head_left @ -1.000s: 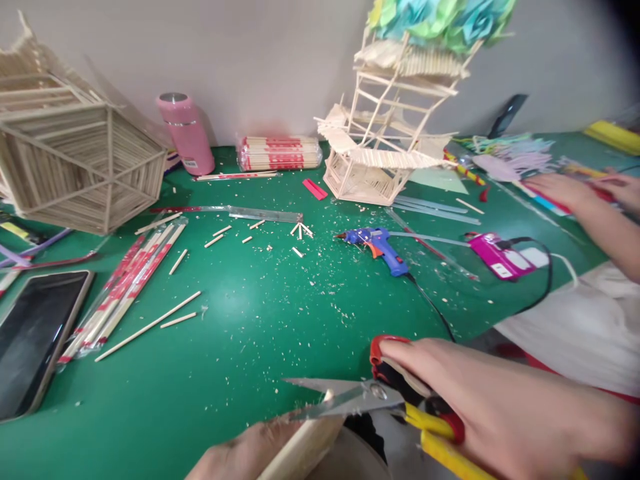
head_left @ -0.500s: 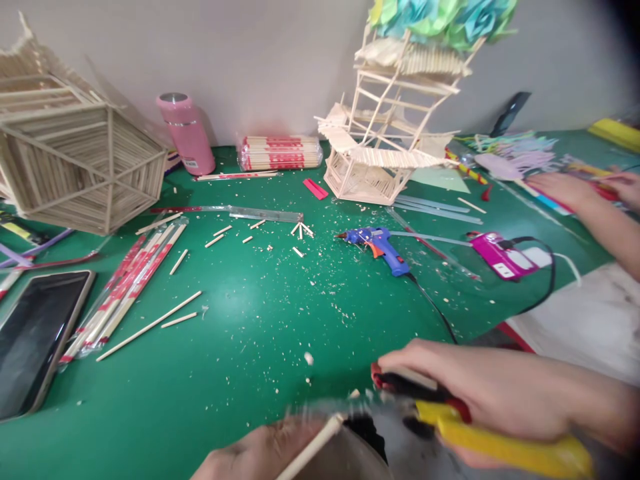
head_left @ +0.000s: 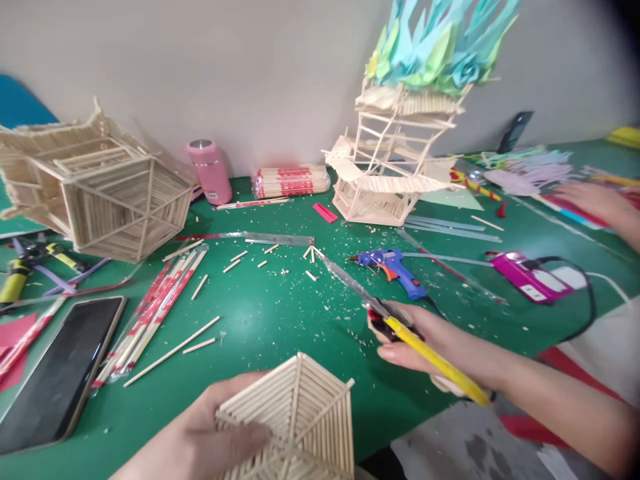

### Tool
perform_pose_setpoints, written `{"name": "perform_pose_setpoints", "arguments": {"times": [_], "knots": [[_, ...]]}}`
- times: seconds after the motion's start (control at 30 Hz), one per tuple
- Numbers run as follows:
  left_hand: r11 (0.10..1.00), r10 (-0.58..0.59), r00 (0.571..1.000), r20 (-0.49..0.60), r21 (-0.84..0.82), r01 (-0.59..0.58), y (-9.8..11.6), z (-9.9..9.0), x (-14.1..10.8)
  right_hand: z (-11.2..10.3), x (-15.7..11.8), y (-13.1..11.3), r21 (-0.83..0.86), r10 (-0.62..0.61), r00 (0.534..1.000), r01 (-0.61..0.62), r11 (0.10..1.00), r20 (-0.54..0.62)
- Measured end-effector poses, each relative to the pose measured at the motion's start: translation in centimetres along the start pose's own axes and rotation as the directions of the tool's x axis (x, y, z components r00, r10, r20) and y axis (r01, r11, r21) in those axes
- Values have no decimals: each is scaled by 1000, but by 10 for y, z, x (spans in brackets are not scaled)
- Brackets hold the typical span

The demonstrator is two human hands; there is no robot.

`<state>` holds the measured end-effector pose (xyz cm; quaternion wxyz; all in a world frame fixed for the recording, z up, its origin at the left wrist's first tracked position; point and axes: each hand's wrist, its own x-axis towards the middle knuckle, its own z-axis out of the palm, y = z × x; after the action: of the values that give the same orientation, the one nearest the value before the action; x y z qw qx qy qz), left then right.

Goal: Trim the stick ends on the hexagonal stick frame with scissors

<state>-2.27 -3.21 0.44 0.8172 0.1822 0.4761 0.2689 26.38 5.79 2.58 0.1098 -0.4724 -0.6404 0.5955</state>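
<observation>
My left hand (head_left: 200,423) grips a hexagonal panel of wooden sticks (head_left: 323,430), thumb across its face and fingers behind it. One spoke end pokes out past the panel's right corner. At the right, my right hand (head_left: 417,340) is closed around shears (head_left: 435,363) with a yellow handle and a long silvery blade. The blade points forward and left, its tip close to a few short cut stick pieces (head_left: 309,253); whether it touches them I cannot tell. Just beyond my right hand lies a blue glue gun (head_left: 390,267) on the green table (head_left: 265,320).
Stick structures stand at the left (head_left: 130,213) and back centre (head_left: 375,200). A pink bottle (head_left: 210,173), wrapped stick bundle (head_left: 291,181), phone (head_left: 63,370) and magenta power strip (head_left: 530,277) lie around. Another person's hand (head_left: 590,200) is at the far right.
The shears have moved up and away from the work at the bottom edge, over the table. The panel in my left hand has come up into view. The camera view has shifted too.
</observation>
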Motion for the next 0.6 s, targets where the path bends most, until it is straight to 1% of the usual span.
{"name": "perform_pose_setpoints", "arguments": {"times": [0.03, 0.13, 0.23, 0.33, 0.4, 0.47, 0.53, 0.6], "knots": [[999, -2, 999, 42, -54, 5, 3, -2, 4, 5, 5, -3, 45, -25, 999, 24, 999, 23], [994, 39, 986, 163, -103, -23, 11, 1, 17, 21, 19, -14, 104, -63, 997, 57, 993, 52], [990, 31, 972, 233, -138, 2, 18, 7, 28, 33, 29, -21, 160, -95, 993, 83, 984, 72], [992, 23, 960, 279, -126, 13, 24, 10, 37, 40, 35, -20, 220, -146, 986, 125, 967, 86], [997, 23, 960, 279, -71, -3, 31, 8, 42, 41, 38, -17, 270, -166, 985, 146, 952, 51], [999, 44, 970, 239, 1, -46, 39, 2, 45, 41, 41, -12, 333, -160, 987, 154, 930, -9], [991, 115, 976, 185, 44, -125, 48, -6, 47, 41, 44, -7, 406, -136, 988, 155, 901, -75], [980, 195, 975, 107, 5, -197, 52, -14, 48, 41, 47, -3, 478, -101, 986, 153, 865, -133]]}}
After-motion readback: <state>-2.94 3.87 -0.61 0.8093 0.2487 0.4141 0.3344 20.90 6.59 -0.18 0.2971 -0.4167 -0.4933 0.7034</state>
